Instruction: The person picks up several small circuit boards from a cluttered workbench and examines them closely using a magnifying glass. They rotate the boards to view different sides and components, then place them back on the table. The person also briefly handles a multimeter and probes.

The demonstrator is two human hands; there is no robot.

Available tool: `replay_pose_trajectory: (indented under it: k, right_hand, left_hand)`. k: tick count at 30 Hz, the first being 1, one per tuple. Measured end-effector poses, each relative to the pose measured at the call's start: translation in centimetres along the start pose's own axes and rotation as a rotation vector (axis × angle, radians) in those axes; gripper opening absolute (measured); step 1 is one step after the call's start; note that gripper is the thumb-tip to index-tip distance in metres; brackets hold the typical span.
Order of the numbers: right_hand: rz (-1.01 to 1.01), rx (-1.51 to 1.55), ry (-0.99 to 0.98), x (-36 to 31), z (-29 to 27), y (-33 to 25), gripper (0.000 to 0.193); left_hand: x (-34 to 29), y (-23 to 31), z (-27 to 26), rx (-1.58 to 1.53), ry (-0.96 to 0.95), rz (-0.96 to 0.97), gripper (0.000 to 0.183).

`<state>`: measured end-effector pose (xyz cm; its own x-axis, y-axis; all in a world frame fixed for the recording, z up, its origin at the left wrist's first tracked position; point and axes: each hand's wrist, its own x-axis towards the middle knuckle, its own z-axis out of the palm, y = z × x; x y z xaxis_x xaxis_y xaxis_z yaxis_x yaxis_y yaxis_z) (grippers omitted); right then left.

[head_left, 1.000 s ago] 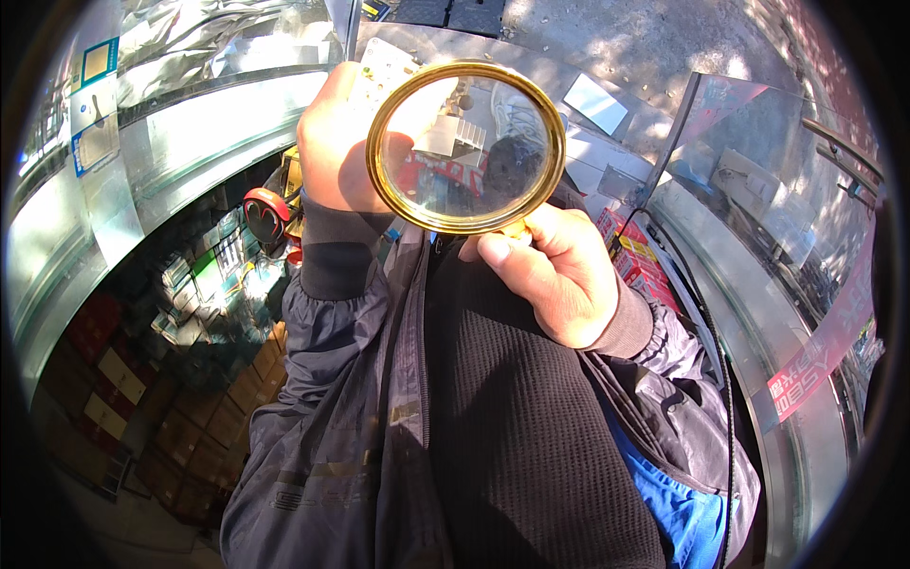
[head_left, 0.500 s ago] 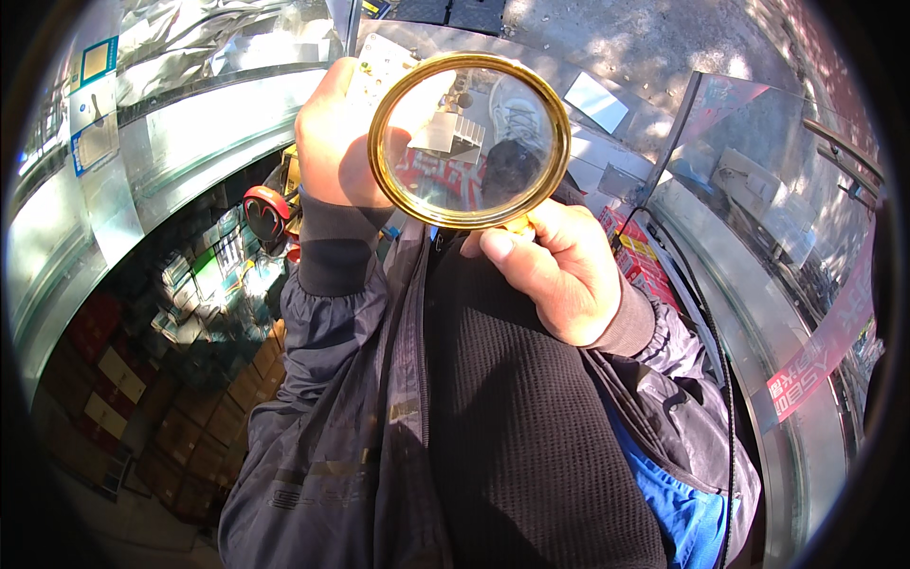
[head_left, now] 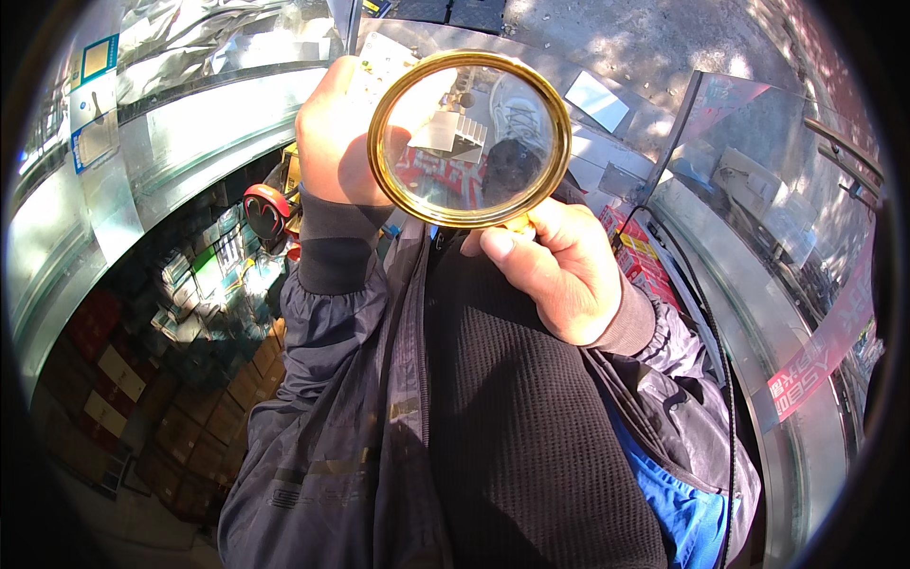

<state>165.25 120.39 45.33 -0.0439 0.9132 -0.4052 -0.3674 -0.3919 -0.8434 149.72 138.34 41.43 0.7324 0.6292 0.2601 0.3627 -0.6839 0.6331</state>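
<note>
A round magnifying glass (head_left: 471, 140) with a gold-coloured rim is in front of me. My right hand (head_left: 567, 272) closes around its short handle just below the rim, thumb on top. On the other side my left hand (head_left: 341, 142) grips a pale circuit board (head_left: 384, 57) with small parts on it, in strong sunlight. The lens overlaps the left fingers and much of the board, so the grip there is partly hidden. Seen through the glass are a light block, a ribbed metal piece and a shoe.
Glass display cases stand at my left (head_left: 180, 133) and right (head_left: 758, 190). A white card (head_left: 597, 100) lies beyond the lens. A red-and-black round object (head_left: 267, 211) and stacked small boxes (head_left: 213, 275) sit lower left. Red boxes (head_left: 645, 266) and a black cable (head_left: 706, 322) are at right.
</note>
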Motion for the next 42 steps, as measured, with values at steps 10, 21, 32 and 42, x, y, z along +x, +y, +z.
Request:
replay_pose_trajectory:
  k: [10,21,32,42]
  right_hand:
    - [-0.012,0.009,-0.003,-0.1,0.0,0.2,0.021]
    - [-0.024,0.005,-0.006,-0.4,0.0,0.2,0.02]
    - [-0.04,0.007,-0.007,-0.6,0.0,0.3,0.02]
    - [-0.056,-0.009,-0.011,-0.7,-0.1,0.3,0.02]
  left_hand:
    - [-0.1,0.2,-0.2,-0.005,-0.026,0.05,0.021]
    - [-0.1,0.8,0.1,0.0,-0.027,0.033,0.026]
    - [-0.3,1.1,-0.2,0.089,-0.057,0.035,0.034]
    - [-0.5,1.4,0.1,0.125,-0.051,-0.001,0.034]
